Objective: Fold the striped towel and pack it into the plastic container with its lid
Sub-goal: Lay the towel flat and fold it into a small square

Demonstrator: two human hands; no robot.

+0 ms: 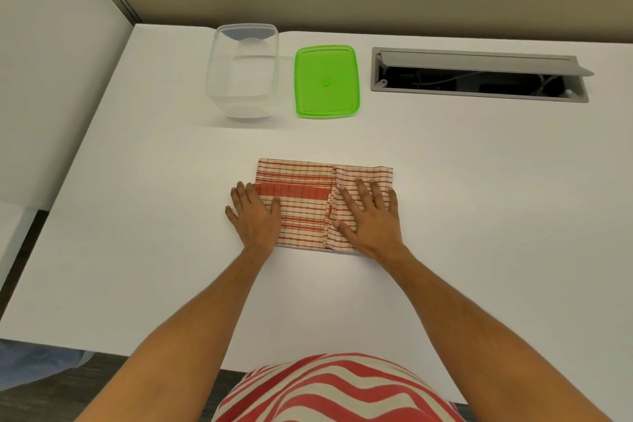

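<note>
Towel (301,202) lies folded into a flat rectangle on the white counter (479,199), near its front edge, with a flap overlapping on the right side. Left hand (255,214) rests flat at the left edge, fingers spread; right hand (371,216) presses flat on the flap, fingers spread. Neither grip pinches cloth. Judged soft, light and limp: it should sag unless supported, and layers may slip apart. Best hold appears to be the two short ends, pinching all layers together. Clear container (241,70) and green lid (327,81) stand apart, further back.
</note>
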